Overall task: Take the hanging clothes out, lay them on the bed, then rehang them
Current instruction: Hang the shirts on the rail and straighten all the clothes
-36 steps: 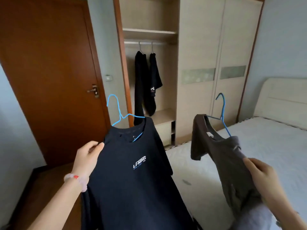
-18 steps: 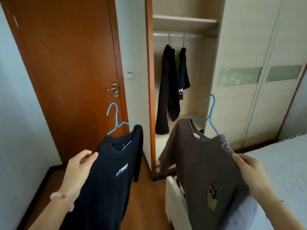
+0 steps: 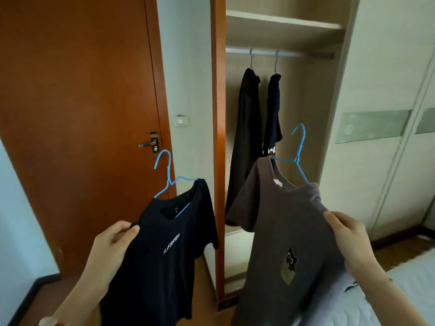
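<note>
My left hand [image 3: 111, 245] grips the shoulder of a black T-shirt [image 3: 169, 250] that hangs on a blue wire hanger [image 3: 168, 177]. My right hand [image 3: 348, 241] grips the shoulder of a grey-brown T-shirt [image 3: 284, 243] with a small cartoon print, on a second blue hanger [image 3: 297, 154]. Both shirts are held up in front of the open wardrobe bay [image 3: 277, 137]. Inside it, two dark garments [image 3: 249, 137] hang from the rail [image 3: 282, 52]. A corner of the bed [image 3: 404, 285] shows at the lower right.
A brown door [image 3: 77, 114] with a metal handle [image 3: 148, 144] stands shut on the left. A light switch [image 3: 180, 120] sits on the wall strip beside it. Closed pale wardrobe doors [image 3: 381, 114] fill the right. Wooden floor [image 3: 202, 290] lies below the shirts.
The view has swung left from the bed and come closer to the open wardrobe bay. Both hands keep the same hold on the two shirts, which now face the rail.
</note>
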A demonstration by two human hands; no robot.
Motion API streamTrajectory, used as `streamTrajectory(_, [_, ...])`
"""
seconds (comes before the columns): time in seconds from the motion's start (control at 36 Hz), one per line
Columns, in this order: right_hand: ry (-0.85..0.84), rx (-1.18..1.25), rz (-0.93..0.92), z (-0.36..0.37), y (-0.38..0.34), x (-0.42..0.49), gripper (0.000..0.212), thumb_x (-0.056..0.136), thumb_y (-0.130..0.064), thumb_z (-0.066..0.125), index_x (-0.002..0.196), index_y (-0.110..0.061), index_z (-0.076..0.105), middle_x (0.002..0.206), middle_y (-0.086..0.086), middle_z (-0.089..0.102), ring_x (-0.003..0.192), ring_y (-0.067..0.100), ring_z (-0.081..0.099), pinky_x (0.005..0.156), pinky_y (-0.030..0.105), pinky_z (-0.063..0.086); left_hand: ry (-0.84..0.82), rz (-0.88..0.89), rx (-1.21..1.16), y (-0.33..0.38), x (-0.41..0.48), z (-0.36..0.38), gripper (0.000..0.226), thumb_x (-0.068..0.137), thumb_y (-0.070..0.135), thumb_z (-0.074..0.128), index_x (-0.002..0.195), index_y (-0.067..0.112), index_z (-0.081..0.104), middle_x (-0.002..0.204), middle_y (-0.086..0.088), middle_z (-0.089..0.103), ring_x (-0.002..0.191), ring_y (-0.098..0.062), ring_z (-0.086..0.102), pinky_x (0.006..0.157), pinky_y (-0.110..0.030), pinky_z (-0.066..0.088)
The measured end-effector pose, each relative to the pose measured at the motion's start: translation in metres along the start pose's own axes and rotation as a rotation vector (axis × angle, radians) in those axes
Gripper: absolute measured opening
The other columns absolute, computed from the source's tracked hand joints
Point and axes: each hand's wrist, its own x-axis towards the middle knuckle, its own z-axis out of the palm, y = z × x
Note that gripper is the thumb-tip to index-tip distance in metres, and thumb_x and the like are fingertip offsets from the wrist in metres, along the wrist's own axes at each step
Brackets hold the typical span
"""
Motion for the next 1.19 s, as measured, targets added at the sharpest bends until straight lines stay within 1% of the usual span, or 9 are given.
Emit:
streamTrajectory(0.08, [0.02,-0.007,0.034,0.021,0.008,0.031,0.03,0.094,-0.02,0.051,0.075,-0.003,0.065,0.083,0.028,0.063,0.079,0.037,0.058,0.076,0.042,0.049,-0.074,0.001,0.024,-0.007,0.047,0.024,0.022,0.095,0.015,0.056,0.081,0.0,0.063,0.083,-0.022,0.064,0.079,-0.036,0.061,0.064,-0.031,0.039])
streamTrajectory(0.22, [0.042,-0.003,0.037,0.06,0.022,0.075,0.026,0.095,-0.02,0.05,0.075,-0.021,0.066,0.082,0.003,0.067,0.081,0.02,0.061,0.066,0.027,0.046,-0.192,0.059,0.044,-0.021,0.129,0.071,0.019,0.094,0.017,0.056,0.083,0.004,0.065,0.083,-0.015,0.063,0.075,-0.023,0.06,0.062,-0.014,0.043])
streamTrajectory(0.31, [0.078,-0.023,0.045,0.083,0.029,0.107,0.023,0.095,-0.02,0.051,0.078,-0.02,0.067,0.084,0.005,0.068,0.082,0.022,0.061,0.07,0.03,0.048,-0.3,0.043,-0.004,-0.028,0.179,0.103,0.023,0.093,0.021,0.058,0.082,0.001,0.063,0.08,-0.027,0.06,0.069,-0.039,0.055,0.066,-0.032,0.039])
streamTrajectory(0.39, [0.108,-0.038,0.076,0.105,0.027,0.143,0.022,0.095,-0.022,0.05,0.082,-0.018,0.068,0.086,0.008,0.069,0.085,0.025,0.062,0.08,0.038,0.05,-0.38,0.048,-0.034,-0.032,0.224,0.138,0.023,0.093,0.019,0.058,0.079,0.002,0.061,0.067,-0.013,0.054,0.066,-0.023,0.046,0.066,-0.032,0.032])
streamTrajectory(0.56, [0.189,-0.066,0.021,0.137,0.02,0.198,0.026,0.093,-0.016,0.053,0.071,-0.016,0.067,0.076,0.007,0.067,0.077,0.022,0.058,0.065,0.03,0.044,-0.512,0.066,-0.083,-0.023,0.298,0.204,0.025,0.094,0.022,0.056,0.082,0.001,0.06,0.067,-0.006,0.051,0.069,-0.018,0.047,0.066,-0.028,0.032])
streamTrajectory(0.64, [0.247,-0.073,0.036,0.14,0.028,0.217,0.027,0.091,-0.018,0.056,0.068,-0.017,0.071,0.066,0.002,0.069,0.075,0.023,0.061,0.071,0.035,0.046,-0.516,0.079,-0.101,-0.017,0.323,0.228,0.026,0.095,0.022,0.056,0.073,0.008,0.054,0.056,0.007,0.047,0.058,-0.01,0.042,0.06,-0.024,0.031])
streamTrajectory(0.81, [0.283,-0.127,-0.009,0.147,0.023,0.244,0.023,0.091,-0.016,0.057,0.073,-0.015,0.071,0.071,0.004,0.068,0.081,0.025,0.062,0.074,0.036,0.047,-0.523,0.097,-0.16,-0.009,0.357,0.256,0.022,0.095,0.021,0.054,0.085,0.002,0.057,0.074,-0.007,0.054,0.072,-0.02,0.049,0.067,-0.031,0.036])
streamTrajectory(0.92, [0.266,-0.152,-0.003,0.154,0.025,0.264,0.022,0.09,-0.017,0.057,0.073,-0.015,0.072,0.069,-0.003,0.07,0.08,0.021,0.063,0.072,0.032,0.047,-0.504,0.114,-0.169,-0.005,0.368,0.271,0.021,0.096,0.019,0.053,0.083,0.001,0.056,0.069,-0.006,0.05,0.069,-0.018,0.047,0.063,-0.026,0.036])
streamTrajectory(1.19, [0.195,-0.118,0.01,0.165,0.045,0.332,0.021,0.092,-0.015,0.053,0.08,-0.008,0.069,0.081,0.01,0.068,0.078,0.02,0.059,0.067,0.028,0.044,-0.43,0.129,-0.085,-0.009,0.397,0.321,0.022,0.096,0.018,0.053,0.076,0.007,0.055,0.061,-0.003,0.047,0.06,-0.014,0.045,0.057,-0.024,0.034])
